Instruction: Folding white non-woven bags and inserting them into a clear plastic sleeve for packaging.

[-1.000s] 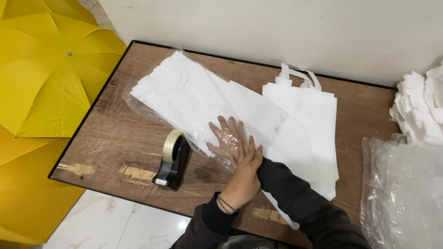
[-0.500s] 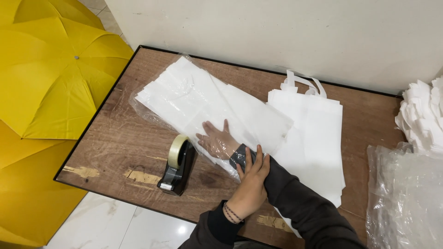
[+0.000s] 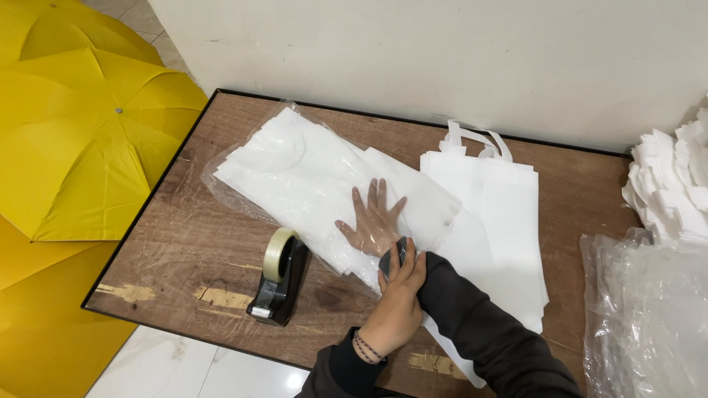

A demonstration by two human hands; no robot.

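The left hand [image 3: 394, 306] lies on the near end of a clear sleeve [image 3: 243, 184], at its open mouth, fingers [image 3: 413, 267] together and curled over the plastic edge and the right wrist beneath. The right hand [image 3: 372, 217] is inside the sleeve, flat, palm down, fingers spread apart on a folded white bag [image 3: 310, 173] packed within (the hand shows through the film). Neither hand is clamped on a rigid item.

The sleeve with its bag lies on the tabletop [image 3: 184, 258], long axis running from the far left corner toward the near right, where both hands meet it. The bulk of the bag therefore lies ahead and to the left of the fingers. The right hand is the nearer, being in contact with the bag itself.

A tape dispenser [image 3: 279, 278] stands just left of the sleeve's near end. A second white bag [image 3: 501, 221] lies flat to the right, partly under the sleeve.
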